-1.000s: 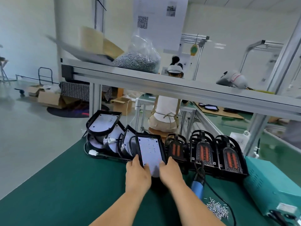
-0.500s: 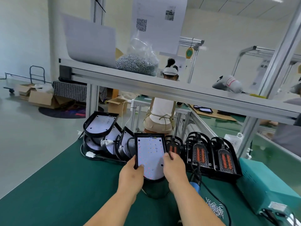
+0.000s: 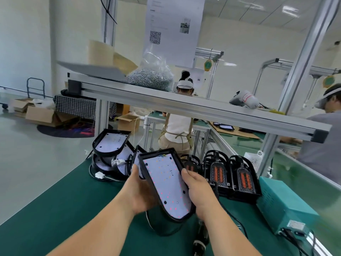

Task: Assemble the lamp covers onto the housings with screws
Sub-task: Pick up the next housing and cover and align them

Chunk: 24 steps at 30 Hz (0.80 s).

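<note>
Left hand (image 3: 141,193) and right hand (image 3: 200,191) grip one housing (image 3: 166,183).

- black plastic lamp housing (image 3: 142,159), white face dotted pink/red: between left fingers (image 3: 135,169) and right fingers (image 3: 186,172)
- black arched lamp covers (image 3: 244,180), orange striped inserts: beyond right fingers
- teal metal box (image 3: 284,202): further right
- dark green bench mat (image 3: 64,209)

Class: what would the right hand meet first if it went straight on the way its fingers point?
The right hand, gripping the housing, would probably meet the leftmost orange-slotted lamp unit first; depth is unclear.
</note>
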Each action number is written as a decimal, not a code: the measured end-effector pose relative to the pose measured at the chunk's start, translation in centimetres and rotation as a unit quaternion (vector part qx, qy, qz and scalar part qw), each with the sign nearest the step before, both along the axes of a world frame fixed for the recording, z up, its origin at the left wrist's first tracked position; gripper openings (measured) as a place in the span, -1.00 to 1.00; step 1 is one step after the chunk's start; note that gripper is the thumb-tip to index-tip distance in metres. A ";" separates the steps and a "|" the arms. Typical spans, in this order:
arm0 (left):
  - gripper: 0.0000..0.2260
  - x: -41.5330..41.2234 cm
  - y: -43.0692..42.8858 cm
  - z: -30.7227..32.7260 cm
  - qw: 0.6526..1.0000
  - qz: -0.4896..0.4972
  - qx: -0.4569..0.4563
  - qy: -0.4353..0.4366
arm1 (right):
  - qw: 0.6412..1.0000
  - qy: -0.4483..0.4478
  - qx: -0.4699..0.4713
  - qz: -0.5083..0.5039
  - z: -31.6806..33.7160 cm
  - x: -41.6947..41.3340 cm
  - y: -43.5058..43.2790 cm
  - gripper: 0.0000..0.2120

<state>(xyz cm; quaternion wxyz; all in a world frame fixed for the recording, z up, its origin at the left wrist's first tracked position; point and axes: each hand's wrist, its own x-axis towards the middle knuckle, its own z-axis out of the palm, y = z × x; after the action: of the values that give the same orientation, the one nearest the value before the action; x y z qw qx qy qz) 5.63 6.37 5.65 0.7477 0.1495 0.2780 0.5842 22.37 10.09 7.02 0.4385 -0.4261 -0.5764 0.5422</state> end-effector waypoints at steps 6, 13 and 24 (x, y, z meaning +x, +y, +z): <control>-0.75 1.0 -0.2 1.5 0.991 -0.028 0.091 0.096 | 0.997 0.016 -0.001 0.081 0.1 0.7 -0.2 -0.72; -0.45 -1.3 0.3 2.2 0.987 0.135 0.058 0.070 | 0.993 0.010 -0.008 0.115 -0.4 1.5 -0.4 -0.76; -0.87 -7.0 -1.9 1.7 0.943 0.139 -0.040 0.298 | 0.977 -0.070 -0.033 0.197 -2.1 0.8 -3.7 -0.63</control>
<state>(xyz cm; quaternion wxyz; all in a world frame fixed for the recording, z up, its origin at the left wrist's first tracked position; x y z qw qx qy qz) -1.39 4.44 7.35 0.5472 0.2465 0.5296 0.5994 23.14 6.40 4.87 0.2679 -0.3552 -0.6601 0.6052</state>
